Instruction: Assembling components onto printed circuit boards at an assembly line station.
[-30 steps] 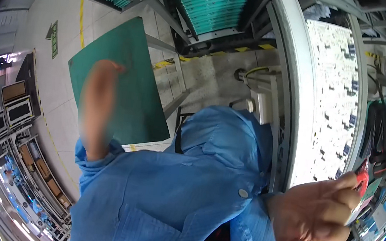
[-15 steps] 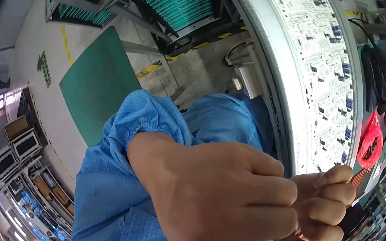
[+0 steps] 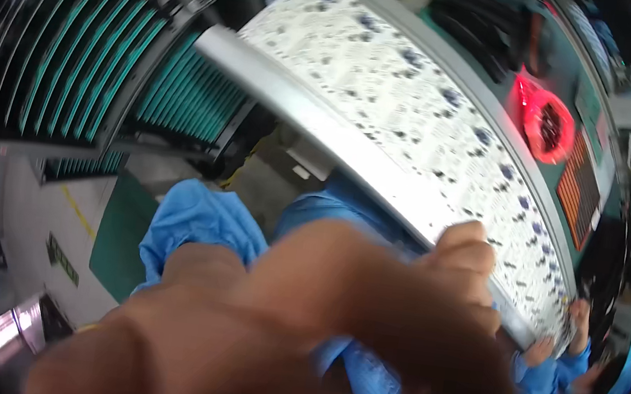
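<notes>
My left hand (image 3: 237,321) looms large and blurred close in front of me, coming out of a blue sleeve (image 3: 207,215). Its fingers bend toward the lower right, and motion smears them. Partly behind it is my right hand (image 3: 469,263), with curled fingers held above the near metal rail (image 3: 324,123). Whatever lies inside those fingers is hidden. Beyond the rail stretches a long run of white circuit boards (image 3: 390,100) dotted with dark and blue components. Neither hand can be seen clearly touching the boards.
Racks of green boards (image 3: 194,95) stand at the left, above a green panel (image 3: 118,236). Past the boards are a red plastic bag (image 3: 554,144) of dark parts and an orange ribbed piece (image 3: 578,190). Another person's hand (image 3: 579,314) is at the boards' right end.
My view has turned, so the boards now run diagonally across it. My left hand has come closer and blurred; my right hand remains curled. Another person's hands have come into view.
</notes>
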Motion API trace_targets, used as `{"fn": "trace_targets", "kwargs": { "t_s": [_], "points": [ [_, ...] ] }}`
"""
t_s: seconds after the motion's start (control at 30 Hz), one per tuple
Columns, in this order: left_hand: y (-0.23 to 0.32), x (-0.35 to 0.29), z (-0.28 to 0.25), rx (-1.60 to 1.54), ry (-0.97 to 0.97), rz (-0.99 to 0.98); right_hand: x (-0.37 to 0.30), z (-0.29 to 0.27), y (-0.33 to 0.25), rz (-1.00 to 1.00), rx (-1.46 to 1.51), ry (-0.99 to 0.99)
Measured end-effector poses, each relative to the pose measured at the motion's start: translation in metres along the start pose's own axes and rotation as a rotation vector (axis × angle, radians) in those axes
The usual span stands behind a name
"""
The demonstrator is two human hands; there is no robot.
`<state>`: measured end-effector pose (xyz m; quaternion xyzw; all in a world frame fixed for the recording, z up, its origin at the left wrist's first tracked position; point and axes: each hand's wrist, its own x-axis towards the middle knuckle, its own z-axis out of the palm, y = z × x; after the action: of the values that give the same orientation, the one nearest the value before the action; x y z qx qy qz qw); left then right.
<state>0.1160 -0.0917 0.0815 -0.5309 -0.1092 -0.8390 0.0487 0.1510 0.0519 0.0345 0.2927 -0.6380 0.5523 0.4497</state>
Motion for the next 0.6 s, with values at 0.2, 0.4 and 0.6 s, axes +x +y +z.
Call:
{"fn": "trace_targets", "kwargs": {
  "t_s": [0.2, 0.4, 0.6],
  "points": [
    [-0.014, 0.004, 0.018, -0.620, -0.070, 0.138, 0.009, -0.012, 0.003, 0.005, -0.054, -0.120],
    [-0.015, 0.021, 0.037, -0.893, -0.192, 0.279, 0.010, -0.035, 0.001, 0.019, -0.120, -0.189],
    [0.016, 0.082, -0.002, -0.488, -0.660, 0.255, -0.036, -0.091, -0.011, 0.247, -0.348, 0.290]
  ]
}}
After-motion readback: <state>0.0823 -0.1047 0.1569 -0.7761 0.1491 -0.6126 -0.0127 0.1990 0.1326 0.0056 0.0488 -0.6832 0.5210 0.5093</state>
